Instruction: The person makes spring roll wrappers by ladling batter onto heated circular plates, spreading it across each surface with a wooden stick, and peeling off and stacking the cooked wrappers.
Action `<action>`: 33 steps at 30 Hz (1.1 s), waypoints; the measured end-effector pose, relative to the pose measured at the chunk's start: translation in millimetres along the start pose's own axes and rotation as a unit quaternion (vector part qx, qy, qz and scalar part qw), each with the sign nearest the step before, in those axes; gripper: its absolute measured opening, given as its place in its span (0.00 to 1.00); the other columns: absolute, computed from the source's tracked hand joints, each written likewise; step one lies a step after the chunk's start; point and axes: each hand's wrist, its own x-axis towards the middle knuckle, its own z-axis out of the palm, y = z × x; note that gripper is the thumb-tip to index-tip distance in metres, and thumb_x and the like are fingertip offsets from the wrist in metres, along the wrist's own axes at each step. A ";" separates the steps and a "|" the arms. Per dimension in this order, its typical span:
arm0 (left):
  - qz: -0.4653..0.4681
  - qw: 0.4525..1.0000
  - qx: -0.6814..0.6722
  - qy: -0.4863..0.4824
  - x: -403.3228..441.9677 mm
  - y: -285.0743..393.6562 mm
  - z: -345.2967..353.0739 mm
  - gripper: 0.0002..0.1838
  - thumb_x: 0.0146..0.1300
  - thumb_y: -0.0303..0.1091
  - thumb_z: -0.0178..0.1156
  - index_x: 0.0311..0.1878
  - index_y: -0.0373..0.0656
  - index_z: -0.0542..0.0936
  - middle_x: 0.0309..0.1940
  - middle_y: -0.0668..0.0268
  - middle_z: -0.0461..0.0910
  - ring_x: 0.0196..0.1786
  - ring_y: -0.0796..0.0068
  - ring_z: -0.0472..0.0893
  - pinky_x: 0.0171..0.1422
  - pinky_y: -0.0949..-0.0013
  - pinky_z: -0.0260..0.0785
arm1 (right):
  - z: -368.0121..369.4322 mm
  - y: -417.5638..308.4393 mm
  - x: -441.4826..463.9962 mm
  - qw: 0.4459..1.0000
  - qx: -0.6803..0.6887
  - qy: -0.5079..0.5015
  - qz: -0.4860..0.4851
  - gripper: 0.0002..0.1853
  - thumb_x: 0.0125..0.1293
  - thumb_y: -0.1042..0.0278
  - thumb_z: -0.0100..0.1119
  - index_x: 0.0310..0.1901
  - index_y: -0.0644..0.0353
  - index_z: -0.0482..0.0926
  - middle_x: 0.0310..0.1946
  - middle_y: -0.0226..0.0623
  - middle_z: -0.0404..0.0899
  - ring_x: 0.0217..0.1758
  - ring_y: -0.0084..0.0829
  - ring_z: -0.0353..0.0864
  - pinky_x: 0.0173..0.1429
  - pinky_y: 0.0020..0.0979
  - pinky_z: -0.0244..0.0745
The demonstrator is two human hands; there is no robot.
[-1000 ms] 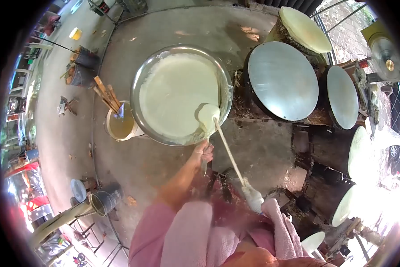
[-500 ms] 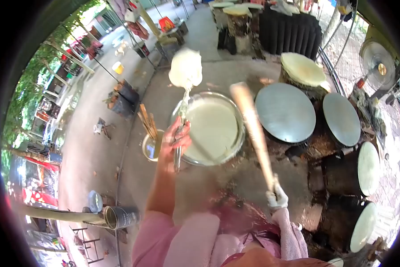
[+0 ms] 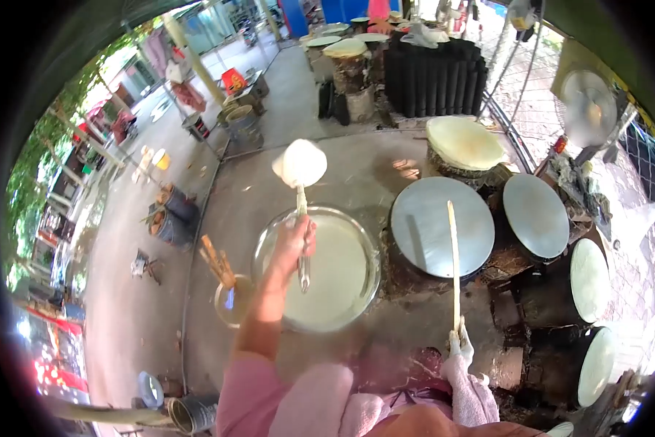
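One hand (image 3: 295,240) lifts ladle (image 3: 301,163), the other (image 3: 460,345) a stick (image 3: 455,262).

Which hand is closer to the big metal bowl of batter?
Left. The left hand, gripping a ladle, is raised over the left part of the metal bowl; the right hand, holding a stick, is off to its right.

Basin (image 3: 375,264) partly behind forearm (image 3: 265,307); fan blades (image 3: 588,109) blurred.
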 end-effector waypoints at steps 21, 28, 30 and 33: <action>-0.044 0.992 0.116 -0.025 179.0 -277.8 337.5 0.13 0.69 0.40 0.60 0.38 0.39 0.76 0.19 0.71 0.71 0.19 0.80 0.71 0.26 0.73 0.63 | -71.5 -103.1 260.2 0.839 -0.541 -0.047 -0.029 0.26 0.72 0.49 0.51 0.68 0.48 0.71 0.38 0.52 0.83 0.38 0.52 0.83 0.42 0.47 0.78; 0.227 0.843 0.471 0.127 150.9 -267.6 280.1 0.18 0.67 0.35 0.61 0.53 0.33 0.74 0.30 0.49 0.79 0.32 0.51 0.80 0.38 0.57 0.73 | -33.0 -87.4 271.0 0.965 -0.212 -0.068 0.137 0.25 0.70 0.45 0.55 0.61 0.51 0.79 0.25 0.39 0.82 0.25 0.33 0.81 0.35 0.39 0.76; 0.278 0.844 0.434 0.148 141.9 -255.4 250.6 0.16 0.69 0.33 0.60 0.54 0.33 0.73 0.32 0.50 0.79 0.31 0.55 0.79 0.36 0.59 0.72 | -10.2 -89.9 280.7 0.952 -0.186 -0.121 0.209 0.26 0.68 0.42 0.56 0.57 0.52 0.82 0.30 0.38 0.84 0.32 0.33 0.84 0.40 0.35 0.78; 0.214 0.926 0.292 0.103 140.7 -249.3 198.3 0.13 0.73 0.31 0.54 0.54 0.33 0.72 0.29 0.65 0.73 0.28 0.79 0.73 0.30 0.73 0.69 | -19.3 -160.4 273.2 0.902 -0.398 -0.128 0.112 0.28 0.68 0.40 0.55 0.60 0.50 0.80 0.40 0.50 0.85 0.45 0.45 0.86 0.51 0.39 0.78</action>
